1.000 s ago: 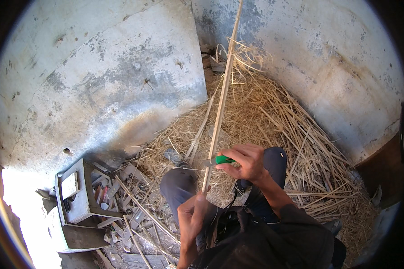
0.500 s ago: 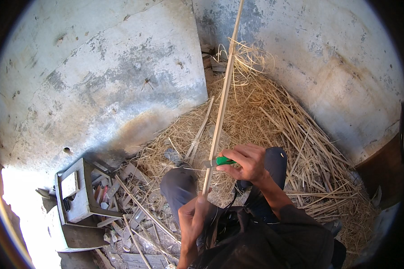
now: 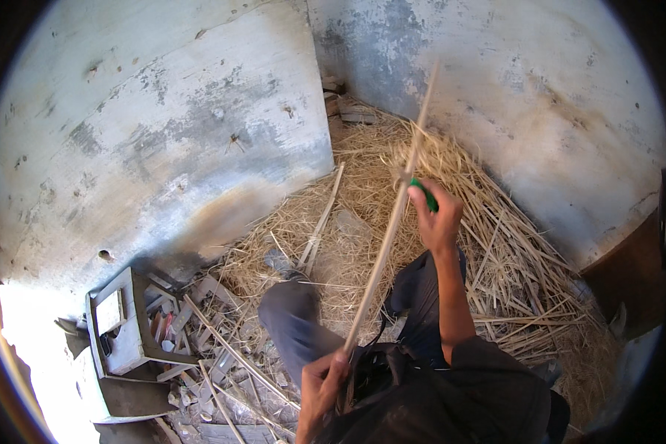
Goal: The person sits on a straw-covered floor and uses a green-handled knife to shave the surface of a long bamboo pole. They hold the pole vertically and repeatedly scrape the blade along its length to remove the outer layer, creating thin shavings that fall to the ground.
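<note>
"What changed? Quick."

"Right grip [image 3: 442,218] is way up the strip [image 3: 375,274] now — half a second ago it was close to the left one. Strip's swung rightward too, far tip in view. My read: the work has shifted to the far stretch."

"Grips?"

"Left grip [image 3: 322,385] clenched around the strip's near end. Right one's wrapped round the green-handled tool [image 3: 424,194], right at the strip — actual contact too blurred to call."

"Strip location?"

"Slanting up and away from the lap, between the knees [image 3: 292,307], over the straw-like shavings [image 3: 362,155]."

"Looks?"

"Long, thin, pale tan, pretty straight, narrowing toward the far tip. Motion-smeared, so surface finish: can't tell."
</note>
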Tool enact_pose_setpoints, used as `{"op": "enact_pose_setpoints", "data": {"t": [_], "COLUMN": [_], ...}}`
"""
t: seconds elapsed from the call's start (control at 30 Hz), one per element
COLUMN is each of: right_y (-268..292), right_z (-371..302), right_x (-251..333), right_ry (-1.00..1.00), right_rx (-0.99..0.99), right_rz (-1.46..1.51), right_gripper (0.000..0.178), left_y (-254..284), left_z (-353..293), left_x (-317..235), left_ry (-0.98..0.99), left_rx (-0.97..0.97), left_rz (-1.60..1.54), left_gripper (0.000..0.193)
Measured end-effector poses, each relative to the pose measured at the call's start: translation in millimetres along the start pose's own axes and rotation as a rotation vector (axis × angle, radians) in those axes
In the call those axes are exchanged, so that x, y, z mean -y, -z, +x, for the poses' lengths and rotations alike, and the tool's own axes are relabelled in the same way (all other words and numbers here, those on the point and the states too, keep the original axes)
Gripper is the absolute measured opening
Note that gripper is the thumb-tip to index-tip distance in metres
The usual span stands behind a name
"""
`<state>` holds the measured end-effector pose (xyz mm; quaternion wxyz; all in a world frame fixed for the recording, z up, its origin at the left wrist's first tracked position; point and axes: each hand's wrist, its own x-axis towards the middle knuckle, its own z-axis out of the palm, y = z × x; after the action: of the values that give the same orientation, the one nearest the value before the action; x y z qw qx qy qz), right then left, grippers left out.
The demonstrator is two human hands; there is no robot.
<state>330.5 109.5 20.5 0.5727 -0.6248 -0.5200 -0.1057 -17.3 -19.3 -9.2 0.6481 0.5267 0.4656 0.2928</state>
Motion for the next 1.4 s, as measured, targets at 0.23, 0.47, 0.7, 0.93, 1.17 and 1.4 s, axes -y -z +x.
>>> {"op": "enact_pose_setpoints", "data": {"t": [0.23,0.47,0.7,0.93,1.17,1.4], "right_y": [0.6,-10.6,-14.3,-21.0,-25.3,-24.9], "right_z": [-21.8,-70.0,-82.1,-79.8,-67.9,-94.3], "right_x": [9.2,57.9,72.0,66.3,59.3,60.1], "right_ry": [-0.03,0.145,-0.107,-0.438,-0.332,0.114], "right_rx": [0.188,0.415,0.526,0.592,0.477,0.434], "right_rz": [0.135,0.284,0.531,0.745,0.693,0.555], "right_gripper": [0.042,0.034,0.025,0.019,0.024,0.028], "left_y": [1.6,5.3,-1.2,2.8,16.4,0.2], "left_z": [3.0,35.8,48.0,58.0,52.4,55.6], "left_x": [3.7,-15.8,-39.4,-28.1,-17.9,-45.3], "left_ry": [0.054,-0.095,-0.098,-0.152,-0.234,-0.146], "left_rx": [-0.097,-0.024,0.077,0.094,0.079,0.045], "left_rz": [-0.067,-0.223,-0.224,-0.021,0.129,-0.101], "left_gripper": [0.053,0.044,0.042,0.037,0.03,0.047]}}
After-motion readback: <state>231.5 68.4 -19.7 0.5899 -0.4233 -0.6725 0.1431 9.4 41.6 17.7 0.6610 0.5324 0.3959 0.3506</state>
